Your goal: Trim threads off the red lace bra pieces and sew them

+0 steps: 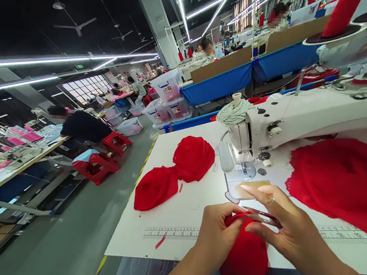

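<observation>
Near the front edge of the white sewing table point(124, 243), my left hand point(217, 227) pinches the edge of a red fabric piece point(246, 261), which hangs down over the edge towards my lap. My right hand point(295, 227) grips a small pair of metal thread snips point(262, 218). The blades meet the fabric edge beside my left fingertips, and my right index finger is stretched out above them. Just beyond my hands stands a white sewing machine point(299, 117), its needle area over a metal plate point(246, 171).
Two joined red fabric pieces point(194, 159) lie left of the machine; a larger red pile point(339, 179) lies right. Small red scraps point(160, 242) rest near the printed ruler point(176, 233). Plastic bins point(167, 85), red stools point(95, 166) and other workers are beyond the table.
</observation>
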The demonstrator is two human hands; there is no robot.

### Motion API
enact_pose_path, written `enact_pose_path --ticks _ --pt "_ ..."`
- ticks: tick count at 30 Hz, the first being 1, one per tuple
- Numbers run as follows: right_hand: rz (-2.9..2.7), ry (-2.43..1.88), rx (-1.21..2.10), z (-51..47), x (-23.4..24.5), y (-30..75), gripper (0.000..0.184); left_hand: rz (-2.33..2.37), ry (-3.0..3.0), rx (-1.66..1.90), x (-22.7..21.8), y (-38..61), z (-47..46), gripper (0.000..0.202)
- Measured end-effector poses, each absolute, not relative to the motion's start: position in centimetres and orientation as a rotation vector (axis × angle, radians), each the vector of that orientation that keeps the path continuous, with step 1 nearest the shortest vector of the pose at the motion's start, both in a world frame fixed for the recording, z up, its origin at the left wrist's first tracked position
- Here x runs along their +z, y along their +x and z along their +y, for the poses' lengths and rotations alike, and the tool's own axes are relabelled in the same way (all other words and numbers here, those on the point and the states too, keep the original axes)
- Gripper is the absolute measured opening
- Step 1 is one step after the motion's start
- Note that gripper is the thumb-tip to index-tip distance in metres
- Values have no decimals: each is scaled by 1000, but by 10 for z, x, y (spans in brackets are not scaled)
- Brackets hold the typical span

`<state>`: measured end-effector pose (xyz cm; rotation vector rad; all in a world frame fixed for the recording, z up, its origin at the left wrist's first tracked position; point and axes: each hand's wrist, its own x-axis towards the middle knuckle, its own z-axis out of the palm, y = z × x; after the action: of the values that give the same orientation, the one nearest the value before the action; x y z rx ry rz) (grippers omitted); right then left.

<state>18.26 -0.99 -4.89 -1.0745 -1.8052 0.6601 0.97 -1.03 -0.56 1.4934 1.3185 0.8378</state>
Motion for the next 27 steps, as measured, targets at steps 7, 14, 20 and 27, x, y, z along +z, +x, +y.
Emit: enact_pose_path --ticks 7,14,20,27 --pt "-1831 -965 675 -1 -35 183 18 1368 1592 806 -8 6 -12 20" --pt "-1701 -1133 705 -4 -35 185 13 1389 1455 813 -3 6 -8 17" --pt "-2182 -890 203 2 -40 188 38 1310 1606 791 -12 5 -12 29" --pt "-2071 -872 480 6 -44 193 19 1349 1465 789 -6 4 -8 17"
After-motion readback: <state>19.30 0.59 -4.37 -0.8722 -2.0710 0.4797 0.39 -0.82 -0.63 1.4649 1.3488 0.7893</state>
